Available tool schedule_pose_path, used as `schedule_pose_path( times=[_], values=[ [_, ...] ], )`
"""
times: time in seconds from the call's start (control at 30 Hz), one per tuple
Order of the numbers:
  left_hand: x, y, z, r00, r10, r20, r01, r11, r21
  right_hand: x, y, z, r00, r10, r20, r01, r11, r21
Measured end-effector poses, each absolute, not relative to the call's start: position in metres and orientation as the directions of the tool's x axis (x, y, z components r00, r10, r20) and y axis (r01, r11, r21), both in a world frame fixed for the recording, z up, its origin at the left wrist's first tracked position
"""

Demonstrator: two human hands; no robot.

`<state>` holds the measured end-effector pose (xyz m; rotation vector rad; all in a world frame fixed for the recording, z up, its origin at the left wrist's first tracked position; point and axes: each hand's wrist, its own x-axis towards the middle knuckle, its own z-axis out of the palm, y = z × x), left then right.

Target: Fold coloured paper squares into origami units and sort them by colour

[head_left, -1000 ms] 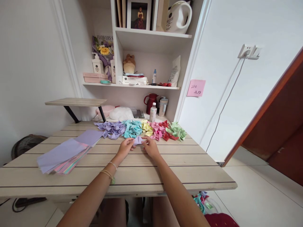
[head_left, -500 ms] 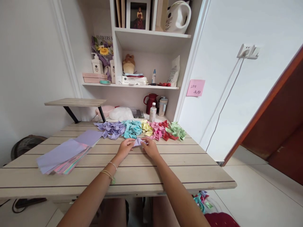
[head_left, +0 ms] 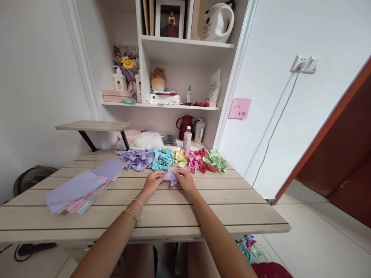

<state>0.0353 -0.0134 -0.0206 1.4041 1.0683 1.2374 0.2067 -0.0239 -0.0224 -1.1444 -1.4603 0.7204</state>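
A small folded piece of purple paper (head_left: 171,177) is held between my two hands, just above the wooden table (head_left: 226,208). My left hand (head_left: 153,182) pinches its left end, fingers closed. At the right end, my right hand (head_left: 185,180) grips it between thumb and fingers. One pointed flap hangs toward me near the right thumb. Just beyond my hands lie folded paper pieces in heaps by colour: purple (head_left: 137,159), blue (head_left: 162,157), yellow (head_left: 180,156), pink (head_left: 193,160), red (head_left: 207,166) and green (head_left: 216,161).
Left of my arms lies a fanned stack of coloured paper sheets (head_left: 75,189). A small raised wooden stand (head_left: 92,126) rises at the back left. Behind the heaps are a clear bottle (head_left: 187,139), a red jug (head_left: 184,127) and a tumbler (head_left: 199,131). More folded pieces (head_left: 247,247) lie below the table's right side.
The purple paper has been turned or unfolded between my fingers, so that a pointed flap now hangs down toward me. Both hands stay in nearly the same place.
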Motion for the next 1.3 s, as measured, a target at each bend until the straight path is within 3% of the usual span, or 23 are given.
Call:
schedule_pose_path(
  times=[0.67, 1.13, 1.3],
  values=[
    [0.037, -0.013, -0.018, 0.143, 0.975, 0.172, -0.016, -0.172, 0.985, 0.207, -0.022, -0.024, 0.095, 0.924, 0.370, 0.256, 0.336, -0.906],
    [0.039, -0.021, -0.009, 0.136, 0.980, 0.147, -0.136, -0.129, 0.982, 0.207, -0.023, -0.021, 0.132, 0.955, 0.266, 0.109, 0.253, -0.961],
    [0.038, -0.019, -0.011, 0.116, 0.980, 0.159, -0.098, -0.148, 0.984, 0.208, -0.021, -0.024, 0.085, 0.949, 0.302, 0.121, 0.291, -0.949]
  ],
)
